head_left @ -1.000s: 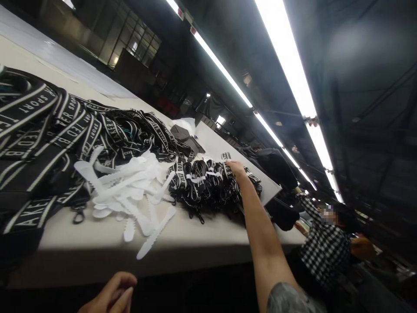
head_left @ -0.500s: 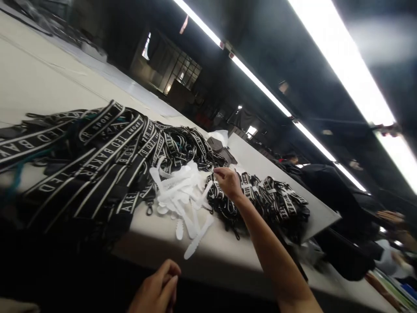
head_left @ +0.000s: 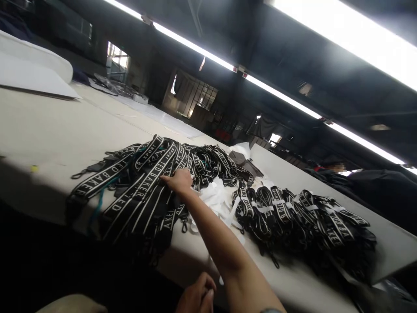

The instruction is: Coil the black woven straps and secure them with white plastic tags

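Note:
My right hand [head_left: 179, 180] reaches over a loose pile of black straps [head_left: 140, 184] with white edge lines and TED BAKER SPORT lettering. Its fingers are drawn together on a strap near the top of the pile; the fingertips are partly hidden. Low in the view, close to the table's front edge, my left hand [head_left: 197, 295] is curled closed, and nothing shows in it. White plastic-like strips [head_left: 213, 198], some notched, lie heaped right of the straps, partly behind my right forearm. Farther right sits a row of folded strap bundles [head_left: 280, 208] with white bands around them.
The pale table [head_left: 81, 130] runs away to the back left. White sheets [head_left: 32, 71] lie at its far left. Behind the straps are grey pieces [head_left: 243, 161] and a white bag [head_left: 241, 149]. Metal hooks [head_left: 184, 226] hang from strap ends. A person is at the far right.
My right hand has moved left from beside the white strips and bundles onto the loose strap pile. The view has turned, showing more table at left. My left hand remains curled low down.

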A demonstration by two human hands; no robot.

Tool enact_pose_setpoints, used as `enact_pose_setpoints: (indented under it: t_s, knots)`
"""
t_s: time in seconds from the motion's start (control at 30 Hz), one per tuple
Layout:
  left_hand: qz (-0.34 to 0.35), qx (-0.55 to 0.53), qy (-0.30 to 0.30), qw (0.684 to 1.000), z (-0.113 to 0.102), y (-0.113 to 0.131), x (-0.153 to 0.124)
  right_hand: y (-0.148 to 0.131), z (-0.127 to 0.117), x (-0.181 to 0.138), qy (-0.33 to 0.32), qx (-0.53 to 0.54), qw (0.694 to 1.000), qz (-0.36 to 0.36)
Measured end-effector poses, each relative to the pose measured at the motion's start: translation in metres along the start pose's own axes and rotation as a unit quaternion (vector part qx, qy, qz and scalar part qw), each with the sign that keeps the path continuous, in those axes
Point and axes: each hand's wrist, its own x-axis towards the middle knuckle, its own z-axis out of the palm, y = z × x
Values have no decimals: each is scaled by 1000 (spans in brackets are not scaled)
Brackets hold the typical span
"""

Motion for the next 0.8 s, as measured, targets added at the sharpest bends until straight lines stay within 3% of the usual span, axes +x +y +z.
enact_pose_setpoints:
  t_s: [0.07, 0.13, 0.23, 0.3, 0.4, 0.43, 0.5, 0.57, 0.63, 0.67, 0.73, 0.8]
  knots:
    - [8, -1, -10, 1000, -1, 0, 0, -9, 8, 3, 9, 23, 1000, -4]
    - [16, -7, -11, 1000, -4, 4, 0, -15, 13, 10, -1, 148, 989, 26]
    - [10, -22, -7, 1000, -9, 12, 0, -21, 0, 25, 27, 354, 933, 57]
    - [-2, -34, -14, 999, -12, 15, 0, -25, -30, 36, 82, 469, 879, 20]
    - [-16, -50, -7, 999, -11, 18, 0, -27, -103, 44, 159, 625, 758, -96]
    - [-21, -53, 1, 998, -10, 19, -1, -26, -130, 44, 179, 641, 733, -137]
    - [-29, -51, 13, 998, -12, 24, 0, -24, -179, 39, 206, 626, 719, -222]
    - [-2, -32, 31, 999, -21, 34, 3, -20, -216, 33, 218, 577, 732, -289]
    - [91, 25, 103, 990, -40, 48, 8, -16, -241, 25, 229, 526, 754, -321]
    - [163, 75, 173, 968, -53, 55, 10, -13, -250, 20, 237, 506, 764, -323]
    - [280, 158, 337, 885, -79, 67, 15, -7, -268, 7, 261, 491, 772, -308]
    - [286, 195, 444, 827, -100, 75, 18, 2, -291, -11, 289, 491, 763, -305]
